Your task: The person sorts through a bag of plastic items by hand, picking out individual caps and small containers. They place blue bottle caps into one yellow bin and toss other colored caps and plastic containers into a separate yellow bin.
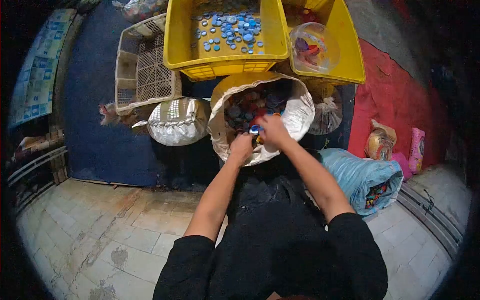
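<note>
Apparently pinched in the fingertips of the left hand [241, 147], blue cap [255, 129] inside the near side of the open sack [301, 116], towards six o'clock from its middle; probably held up above the loose caps [247, 107] for easy sight and reach from both sides. Close by at five o'clock, right hand [274, 132] with fingers bent inward, blurred and partly hidden; cannot tell whether clamped on anything or merely curled; likely kept near the left for a short pass between fingers. Around both, sack rim spread wide, perhaps to leave room for both wrists.

Farther out, just past the sack at eleven o'clock, yellow crate [227, 62] with scattered blue caps [235, 31], probably set so near to keep any toss short; at one o'clock, clear bowl [327, 61] with red and dark pieces, resting in another yellow crate [351, 52], seemingly for similar easy reach. At ten o'clock, pale crate [121, 80], tilted; at nine, white bundle [177, 131], off to the side; at four, blue bag [350, 167] lying on its side, mouth turned towards the near floor [135, 240], colourful bits visible inside.
</note>
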A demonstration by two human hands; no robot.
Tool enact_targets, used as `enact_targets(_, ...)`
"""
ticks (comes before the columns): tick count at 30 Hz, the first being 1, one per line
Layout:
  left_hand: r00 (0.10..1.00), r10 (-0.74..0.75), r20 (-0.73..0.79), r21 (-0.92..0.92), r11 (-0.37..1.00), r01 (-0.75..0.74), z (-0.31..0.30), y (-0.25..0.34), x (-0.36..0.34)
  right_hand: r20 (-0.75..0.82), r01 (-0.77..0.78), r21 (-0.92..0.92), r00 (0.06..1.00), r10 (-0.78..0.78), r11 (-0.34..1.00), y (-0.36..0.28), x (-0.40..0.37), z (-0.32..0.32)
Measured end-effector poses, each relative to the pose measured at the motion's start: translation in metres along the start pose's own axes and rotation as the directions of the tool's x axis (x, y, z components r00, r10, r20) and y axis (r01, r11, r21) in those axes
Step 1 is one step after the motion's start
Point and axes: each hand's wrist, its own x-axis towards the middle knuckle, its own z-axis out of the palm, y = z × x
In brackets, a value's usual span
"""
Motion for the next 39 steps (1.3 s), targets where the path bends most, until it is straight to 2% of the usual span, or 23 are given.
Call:
enact_targets(2, 1.000, -0.027, -0.002, 0.087, 0.996, 0.027, -0.017, 0.006, -0.005, -0.003, -0.040, -0.023, 0.999, 0.040, 0.999, 0.007, -0.042, 0.019)
enact_targets(4, 0.974, -0.060, -0.217, -0.136, 0.990, 0.031, -0.029, 0.000, -0.006, -0.005, -0.085, -0.047, 0.996, 0.085, 0.995, 0.006, -0.061, 0.019)
enact_targets(6, 0.952, -0.055, -0.301, -0.173, 0.985, 0.002, -0.041, -0.005, -0.007, 0.050, -0.235, -0.076, 0.970, 0.239, 0.969, 0.004, -0.072, 0.007)
enact_targets(7, 0.951, -0.149, -0.272, -0.253, 0.964, 0.079, -0.045, -0.009, -0.005, 0.137, -0.269, -0.138, 0.948, 0.288, 0.953, -0.001, -0.070, -0.005)
enact_targets(8, 0.942, -0.236, -0.238, -0.326, 0.933, 0.152, -0.050, -0.009, -0.001, 0.135, -0.272, -0.139, 0.947, 0.290, 0.952, -0.001, -0.068, -0.006)
enact_targets(10, 0.930, -0.276, -0.241, -0.330, 0.925, 0.189, -0.056, -0.002, -0.002, 0.252, -0.352, -0.233, 0.879, 0.406, 0.906, 0.000, -0.064, -0.007)
enact_targets(12, 0.916, -0.317, -0.245, -0.337, 0.914, 0.226, -0.059, 0.006, -0.003, 0.206, -0.365, -0.259, 0.884, 0.420, 0.894, 0.002, -0.065, 0.001)
enact_targets(14, 0.938, -0.021, -0.346, 0.052, 0.998, 0.041, -0.052, 0.019, -0.007, 0.168, -0.374, -0.285, 0.887, 0.430, 0.883, 0.006, -0.067, 0.010)
enact_targets(15, 0.963, 0.034, -0.266, 0.150, 0.989, 0.007, -0.055, 0.031, -0.012, 0.167, -0.386, -0.279, 0.882, 0.440, 0.879, 0.005, -0.068, 0.012)
enact_targets(16, 0.964, 0.033, -0.265, 0.149, 0.989, 0.007, -0.047, 0.033, -0.011, 0.166, -0.398, -0.272, 0.878, 0.450, 0.876, 0.005, -0.068, 0.013)
enact_targets(17, 0.971, 0.132, -0.197, 0.284, 0.956, -0.072, -0.037, 0.032, -0.009, 0.167, -0.397, -0.271, 0.878, 0.449, 0.877, 0.005, -0.065, 0.015)
enact_targets(18, 0.969, 0.219, -0.116, 0.408, 0.900, -0.155, -0.024, 0.029, -0.006, 0.157, -0.483, -0.217, 0.840, 0.519, 0.848, 0.005, -0.060, 0.016)
enact_targets(19, 0.988, 0.129, -0.080, 0.379, 0.921, -0.090, -0.012, 0.028, 0.000, 0.151, -0.564, -0.161, 0.797, 0.585, 0.810, 0.003, -0.055, 0.015)
enact_targets(20, 0.989, 0.128, -0.079, 0.379, 0.921, -0.089, -0.002, 0.023, 0.001, 0.152, -0.564, -0.161, 0.797, 0.585, 0.810, -0.001, -0.051, 0.014)
enact_targets(22, 0.994, 0.036, 0.099, 0.385, 0.920, -0.071, -0.001, 0.028, -0.003, 0.115, -0.640, -0.088, 0.755, 0.646, 0.763, -0.011, -0.044, 0.011)
enact_targets(25, 0.977, -0.010, 0.211, 0.418, 0.905, -0.081, 0.009, 0.024, -0.009, 0.183, -0.591, -0.138, 0.774, 0.607, 0.795, -0.018, -0.034, 0.010)
enact_targets(30, 0.916, -0.088, 0.390, 0.408, 0.909, -0.087, -0.010, 0.027, -0.011, 0.123, -0.651, -0.068, 0.747, 0.654, 0.756, -0.034, 0.000, -0.007)
enact_targets(32, 0.945, -0.024, 0.325, 0.434, 0.892, -0.126, -0.011, 0.020, -0.014, -0.159, -0.439, -0.123, 0.894, 0.418, 0.890, -0.010, 0.012, 0.029)
enact_targets(33, 0.944, -0.020, 0.329, 0.408, 0.905, -0.123, -0.013, 0.019, -0.013, -0.234, -0.381, -0.163, 0.911, 0.339, 0.910, -0.008, 0.015, 0.032)
enact_targets(34, 0.942, -0.017, 0.336, 0.381, 0.917, -0.119, -0.014, 0.018, -0.012, -0.239, -0.382, -0.154, 0.909, 0.341, 0.911, -0.005, 0.019, 0.034)
enact_targets(36, 0.928, -0.051, 0.369, 0.362, 0.927, -0.093, -0.014, 0.013, -0.010, -0.096, -0.331, -0.246, 0.944, 0.317, 0.911, 0.005, 0.027, 0.038)
enact_targets(38, 0.998, -0.012, 0.066, 0.176, 0.984, 0.000, -0.012, 0.006, -0.012, -0.115, -0.317, -0.279, 0.948, 0.296, 0.906, 0.012, 0.027, 0.041)
enact_targets(39, 0.990, -0.081, 0.112, 0.095, 0.993, 0.071, -0.026, 0.014, -0.008, -0.118, -0.317, -0.224, 0.947, 0.298, 0.921, 0.013, 0.025, 0.037)
